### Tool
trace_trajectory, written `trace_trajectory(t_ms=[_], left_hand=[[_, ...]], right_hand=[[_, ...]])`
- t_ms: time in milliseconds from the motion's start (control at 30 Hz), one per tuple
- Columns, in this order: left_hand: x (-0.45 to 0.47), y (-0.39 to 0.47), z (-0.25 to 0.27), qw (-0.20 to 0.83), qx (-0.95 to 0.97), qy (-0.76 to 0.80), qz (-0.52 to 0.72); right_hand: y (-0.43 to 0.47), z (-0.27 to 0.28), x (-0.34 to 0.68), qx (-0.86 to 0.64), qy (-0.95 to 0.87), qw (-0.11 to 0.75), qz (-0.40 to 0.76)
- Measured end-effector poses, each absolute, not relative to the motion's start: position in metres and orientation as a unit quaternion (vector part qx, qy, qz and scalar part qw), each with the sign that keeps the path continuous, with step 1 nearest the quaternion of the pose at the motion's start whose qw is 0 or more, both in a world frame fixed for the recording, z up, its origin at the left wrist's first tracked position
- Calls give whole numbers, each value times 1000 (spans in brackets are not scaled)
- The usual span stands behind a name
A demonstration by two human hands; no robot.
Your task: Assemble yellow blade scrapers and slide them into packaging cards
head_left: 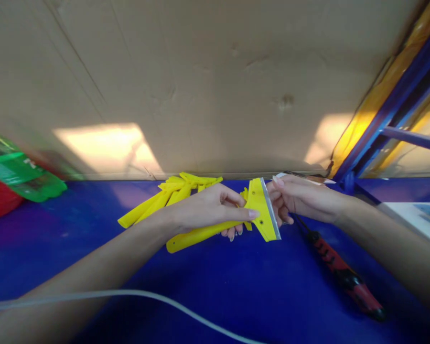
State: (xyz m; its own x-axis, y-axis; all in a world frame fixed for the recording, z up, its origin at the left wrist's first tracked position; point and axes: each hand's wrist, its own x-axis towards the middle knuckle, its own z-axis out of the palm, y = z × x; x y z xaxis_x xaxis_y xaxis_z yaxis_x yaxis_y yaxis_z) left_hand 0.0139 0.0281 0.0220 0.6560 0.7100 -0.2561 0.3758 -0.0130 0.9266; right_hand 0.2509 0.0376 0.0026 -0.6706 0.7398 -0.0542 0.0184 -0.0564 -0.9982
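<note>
- Fingers of the left hand [209, 208] are clamped on the yellow scraper [262, 206], with the thumb lying flat on the near side of its head and other fingertips curled beneath it.
- The scraper is held in the middle of the scene, between the two hands, its wide head to the right and its long handle [197, 235] slanting toward the near left. A metal strip [271, 209] runs along the right edge of the head.
- The right hand [303, 196] is just beside that strip, thumb and fingertips bent close together; I cannot tell whether they touch the strip or grip anything.
- To the left, beyond the left wrist, more yellow pieces [175, 188] lie in a loose pile.
- On the right, nearer, a red and black screwdriver [338, 267] lies slantwise on the blue table [208, 286].
- A pale cable [129, 292] crosses the near left, in front of the left forearm.
- At the far left is a green bottle [25, 172] beside something red [0, 198].
- Cardboard [200, 86] stands along the far edge, with patches of light on it.
- At the far right are a blue frame [394, 98] and, nearer, a white sheet [408, 217].
</note>
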Motion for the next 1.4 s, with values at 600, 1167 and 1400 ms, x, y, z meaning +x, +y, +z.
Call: trace_trajectory(t_ms=[600, 1167, 1400], left_hand=[[-55, 4, -5, 521, 658, 501, 211], [-55, 5, -7, 511, 663, 506, 209], [-54, 6, -8, 515, 664, 503, 201]], right_hand=[[7, -29, 198, -393, -884, 194, 166], [6, -35, 201, -363, -926, 97, 34], [5, -30, 200, -351, -931, 87, 41]])
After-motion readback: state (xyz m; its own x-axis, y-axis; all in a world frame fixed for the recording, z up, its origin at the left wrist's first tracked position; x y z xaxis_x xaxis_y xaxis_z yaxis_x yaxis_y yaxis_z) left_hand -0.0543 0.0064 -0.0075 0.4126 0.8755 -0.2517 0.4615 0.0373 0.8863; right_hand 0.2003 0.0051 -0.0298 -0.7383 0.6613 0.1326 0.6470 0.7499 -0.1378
